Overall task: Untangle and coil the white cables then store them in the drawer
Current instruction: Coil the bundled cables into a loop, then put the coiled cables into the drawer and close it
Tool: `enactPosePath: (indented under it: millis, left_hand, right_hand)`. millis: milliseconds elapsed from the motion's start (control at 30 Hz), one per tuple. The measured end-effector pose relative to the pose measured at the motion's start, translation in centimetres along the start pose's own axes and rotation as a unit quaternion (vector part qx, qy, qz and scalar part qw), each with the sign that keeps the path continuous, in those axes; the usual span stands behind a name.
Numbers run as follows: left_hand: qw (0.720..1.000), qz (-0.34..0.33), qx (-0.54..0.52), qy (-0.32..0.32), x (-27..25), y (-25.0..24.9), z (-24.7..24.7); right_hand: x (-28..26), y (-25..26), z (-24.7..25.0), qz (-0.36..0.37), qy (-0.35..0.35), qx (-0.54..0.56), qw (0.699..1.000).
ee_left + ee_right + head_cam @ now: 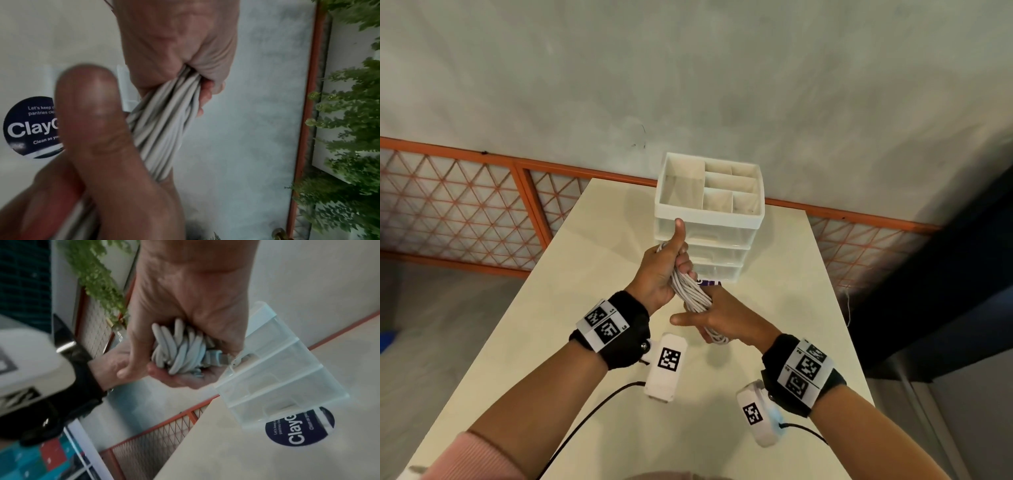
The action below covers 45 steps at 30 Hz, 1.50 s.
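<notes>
- The coiled white cables (692,291) are held above the table (592,274), just near of the drawer unit (710,219).
- Long axis runs far-left to near-right.
- Left hand (664,270) grips the far end, thumb up.
- Right hand (722,318) grips the near end.
</notes>
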<state>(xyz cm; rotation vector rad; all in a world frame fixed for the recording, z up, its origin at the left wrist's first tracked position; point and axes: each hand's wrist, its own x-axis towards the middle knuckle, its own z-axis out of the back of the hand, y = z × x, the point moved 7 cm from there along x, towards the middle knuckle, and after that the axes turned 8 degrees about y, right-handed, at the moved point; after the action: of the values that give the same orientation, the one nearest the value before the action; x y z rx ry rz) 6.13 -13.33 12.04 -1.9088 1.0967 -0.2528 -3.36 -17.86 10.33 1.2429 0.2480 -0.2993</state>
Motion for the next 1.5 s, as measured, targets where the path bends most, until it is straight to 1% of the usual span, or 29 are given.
enactPosePath:
  millis: [67,167,267,333,400,467,533,633,767,900,967,1100,1233,1300,1366,1433,1500]
  left_hand:
    - [1.0,0.018,0.001,0.003,0.3,0.6,0.1]
    - [0.999,0.046,0.002,0.013,0.6,1.3,0.5]
    - [0.993,0.094,-0.03,0.057,0.4,2.1,0.3]
    - [0.987,0.123,-0.063,0.077,0.0,2.5,0.2]
    - [0.986,0.127,-0.082,0.073,-0.1,2.7,0.3]
    - [0.985,0.126,-0.103,0.052,0.0,2.9,0.6]
    - [0.985,0.13,-0.108,0.025,0.4,3.5,1.2]
    - [0.986,0.149,-0.08,0.011,0.9,4.8,1.7]
    - [0.98,0.19,-0.048,0.034,1.8,6.2,1.6]
    - [0.97,0.224,-0.09,0.032,3.2,7.6,1.0]
    - [0.968,0.232,-0.093,0.023,4.2,8.5,1.1]
    - [0.97,0.234,-0.067,0.016,6.4,10.0,0.8]
    - [0.967,0.251,-0.018,0.031,8.8,10.8,0.4]
    - [0.968,0.247,0.022,0.038,10.4,11.0,0.9]
    - [0.975,0.214,0.06,0.017,11.8,10.9,2.1]
    - [0.988,0.147,0.038,-0.038,12.9,10.1,3.1]
    - [0.992,0.098,-0.006,-0.082,13.7,9.8,4.1]
  right_hand:
    - [0.1,-0.4,-0.1,-0.007,-0.013,-0.019,1.0]
    - [0.1,-1.1,-0.3,-0.023,-0.007,-0.03,0.999]
    - [0.1,-1.5,0.0,-0.03,0.016,-0.045,0.998]
    - [0.0,-1.6,0.2,-0.022,0.028,-0.065,0.997]
    - [-0.1,-1.5,0.1,-0.001,0.037,-0.045,0.998]
    - [-0.3,-1.3,-0.5,0.018,0.044,-0.004,0.999]
    - [-0.1,-1.5,-1.0,0.023,0.028,0.009,0.999]
    - [0.0,-2.7,-1.6,0.004,0.002,-0.012,1.0]
    - [0.1,-3.9,-1.7,-0.013,0.004,-0.023,1.0]
    - [-0.3,-4.3,-0.2,-0.021,-0.02,0.017,0.999]
    - [-0.3,-4.9,0.4,-0.036,-0.02,0.04,0.998]
    - [0.6,-7.3,2.1,-0.081,-0.018,0.067,0.994]
    - [2.0,-9.8,4.4,-0.111,0.008,0.119,0.987]
    - [2.6,-10.8,5.6,-0.124,0.014,0.144,0.982]
    - [2.9,-11.7,6.6,-0.132,0.013,0.161,0.978]
    - [3.2,-12.8,7.4,-0.141,0.012,0.168,0.976]
    - [3.3,-14.0,7.8,-0.153,0.015,0.163,0.975]
